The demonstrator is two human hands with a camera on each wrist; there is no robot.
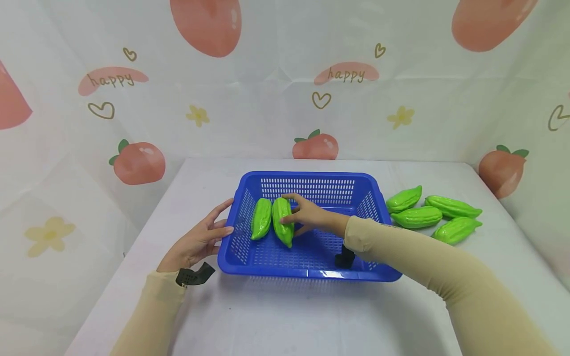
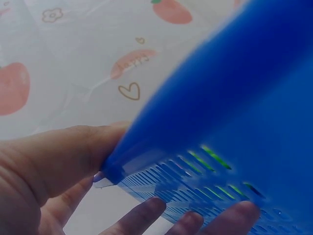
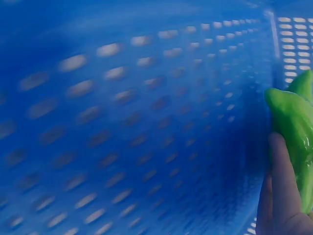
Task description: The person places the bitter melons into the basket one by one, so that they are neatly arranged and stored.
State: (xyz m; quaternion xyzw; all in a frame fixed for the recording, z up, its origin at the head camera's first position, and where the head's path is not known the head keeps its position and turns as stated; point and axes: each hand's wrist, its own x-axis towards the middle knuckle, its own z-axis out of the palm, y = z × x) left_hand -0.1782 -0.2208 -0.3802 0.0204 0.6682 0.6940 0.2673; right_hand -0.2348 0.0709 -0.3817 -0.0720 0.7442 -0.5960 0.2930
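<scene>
A blue slotted plastic basket [image 1: 311,269] stands on the white table. Two green toy gourds lie side by side in its left part. My right hand [image 1: 307,213] reaches over the basket rim and grips the right one [image 1: 282,220], thumb and fingers round it; the wrist view shows that gourd [image 3: 298,122] under a finger. The other gourd [image 1: 261,218] lies free to its left. My left hand [image 1: 200,240] rests with straight fingers against the basket's left outer wall [image 2: 195,176].
Several more green gourds [image 1: 432,217] lie on the table right of the basket. A backdrop cloth printed with peaches walls in the table at the back and both sides. White table surface lies in front of the basket.
</scene>
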